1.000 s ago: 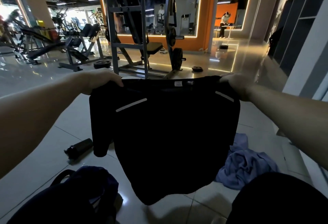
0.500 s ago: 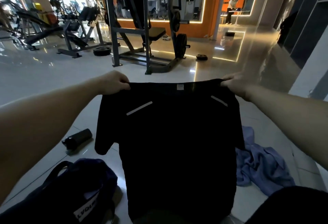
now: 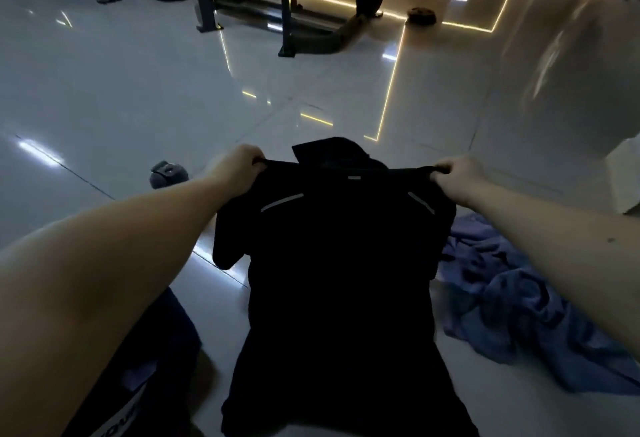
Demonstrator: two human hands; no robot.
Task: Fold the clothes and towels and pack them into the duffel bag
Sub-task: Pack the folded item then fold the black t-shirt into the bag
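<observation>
Two hands: left hand [image 3: 239, 164] and right hand [image 3: 457, 173] each pinch one shoulder of the black shirt [image 3: 339, 263], fingers [image 3: 258, 162] curled tight round the cloth.
Shirt: hangs spread between and below the fingers; whether its hem touches the floor [image 3: 138, 97] cannot be told. Not yet folded.
Towel: blue towel [image 3: 512, 298] lies crumpled on the floor below the right fingers, untouched.
Duffel bag: duffel bag [image 3: 173, 339] sits under the left forearm, well below the left fingers; its contents are hidden.
Progress: seemingly early. No folded item shows, and shirt and towel both remain to be folded and packed.
</observation>
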